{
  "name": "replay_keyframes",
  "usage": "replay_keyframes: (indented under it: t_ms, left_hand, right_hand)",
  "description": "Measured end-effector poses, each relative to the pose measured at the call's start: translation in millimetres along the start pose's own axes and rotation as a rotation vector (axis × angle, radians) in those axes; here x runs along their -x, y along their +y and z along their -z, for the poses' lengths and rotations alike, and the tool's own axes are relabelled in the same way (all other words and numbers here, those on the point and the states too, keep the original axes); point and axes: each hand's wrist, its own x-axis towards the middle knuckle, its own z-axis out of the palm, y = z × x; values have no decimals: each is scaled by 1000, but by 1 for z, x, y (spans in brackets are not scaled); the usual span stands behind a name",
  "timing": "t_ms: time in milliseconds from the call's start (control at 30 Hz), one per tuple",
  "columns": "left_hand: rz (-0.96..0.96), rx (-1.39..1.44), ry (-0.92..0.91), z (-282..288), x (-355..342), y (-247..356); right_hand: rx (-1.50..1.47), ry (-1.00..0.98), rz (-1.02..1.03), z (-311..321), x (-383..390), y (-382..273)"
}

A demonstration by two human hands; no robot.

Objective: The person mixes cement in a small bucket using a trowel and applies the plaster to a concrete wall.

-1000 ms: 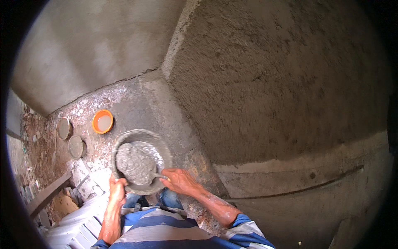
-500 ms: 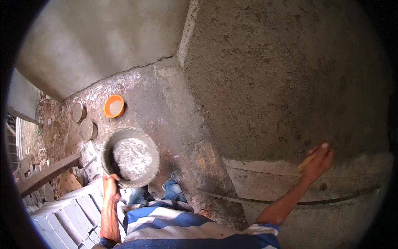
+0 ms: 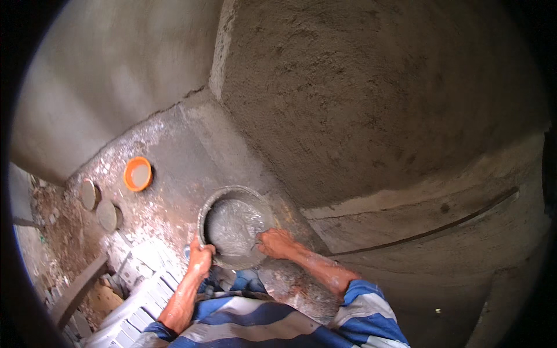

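My left hand [image 3: 201, 257] grips the near-left rim of a round dark basin [image 3: 204, 217], its fingers closed over the edge. Inside lies wet grey mortar [image 3: 235, 226], with a glossy, streaked surface. My right hand [image 3: 276, 242] is closed at the basin's right side, its fingertips over the mortar. What it grips is mostly hidden now; half a second ago a pale yellowish tool handle showed in this fist. A rough, freshly coated grey wall [image 3: 348, 104] rises beyond and to the right of my right hand.
An orange bowl [image 3: 128, 173] with cloudy liquid stands on the floor to the left. Two mortar-crusted buckets [image 3: 110, 216] are farther left. Pale blocks [image 3: 139, 319], a wooden beam [image 3: 81, 290] and rubble lie at the lower left. A long dark strip [image 3: 429, 232] runs along the lower wall.
My right hand has come down from the wall to the basin. The basin, in my left hand, has shifted right in the view. The whole view has turned somewhat.
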Motion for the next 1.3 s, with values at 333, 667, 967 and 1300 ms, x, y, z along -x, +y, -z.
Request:
replay_keyframes:
  t_ms: [333,667,967,1300]
  left_hand:
    - [-83,136,222,84,57,-11]
    - [9,172,411,63,76,-60]
    - [122,-2,103,-24,60,-84]
    - [1,-95,-47,-12,65,-57]
  right_hand:
    - [-488,17,398,54,22,-57]
    - [-266,1678,-610,223,251,141]
    - [424,221,-89,30,109,77]
    - [-195,119,6,-84,102,1]
